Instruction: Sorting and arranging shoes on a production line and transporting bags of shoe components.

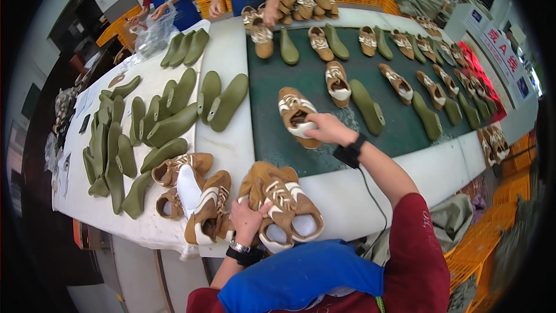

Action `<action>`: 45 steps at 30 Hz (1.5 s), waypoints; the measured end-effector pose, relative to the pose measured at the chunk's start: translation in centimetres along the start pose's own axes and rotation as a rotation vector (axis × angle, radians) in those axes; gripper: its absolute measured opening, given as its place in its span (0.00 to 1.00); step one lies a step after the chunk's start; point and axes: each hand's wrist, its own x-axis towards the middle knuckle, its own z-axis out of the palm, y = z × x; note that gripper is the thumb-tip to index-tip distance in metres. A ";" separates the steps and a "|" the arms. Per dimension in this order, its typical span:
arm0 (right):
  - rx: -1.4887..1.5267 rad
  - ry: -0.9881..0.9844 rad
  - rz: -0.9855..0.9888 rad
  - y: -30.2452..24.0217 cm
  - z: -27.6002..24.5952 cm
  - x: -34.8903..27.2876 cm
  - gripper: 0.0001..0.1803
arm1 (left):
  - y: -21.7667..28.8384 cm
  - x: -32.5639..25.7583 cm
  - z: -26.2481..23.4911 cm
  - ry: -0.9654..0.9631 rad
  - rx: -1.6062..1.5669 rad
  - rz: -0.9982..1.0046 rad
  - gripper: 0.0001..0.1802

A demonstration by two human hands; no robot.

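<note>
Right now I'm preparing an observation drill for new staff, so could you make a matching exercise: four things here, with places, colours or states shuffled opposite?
Column one
1. Right hand
2. Left hand
3. Group of green foot-shaped forms
4. Camera wearer's apron

Column two
A. On the white cloth, left of the dark green surface
B. Blue
C. Gripping the heel end of a brown shoe, over the dark green surface
D. Touching clustered brown shoes near the wearer's body

Right pairs
1-C, 2-D, 3-A, 4-B
</note>
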 end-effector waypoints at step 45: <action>-0.223 0.076 0.145 10.1 7.1 -1.6 0.18 | -0.4 -0.5 1.0 0.101 0.024 0.016 0.36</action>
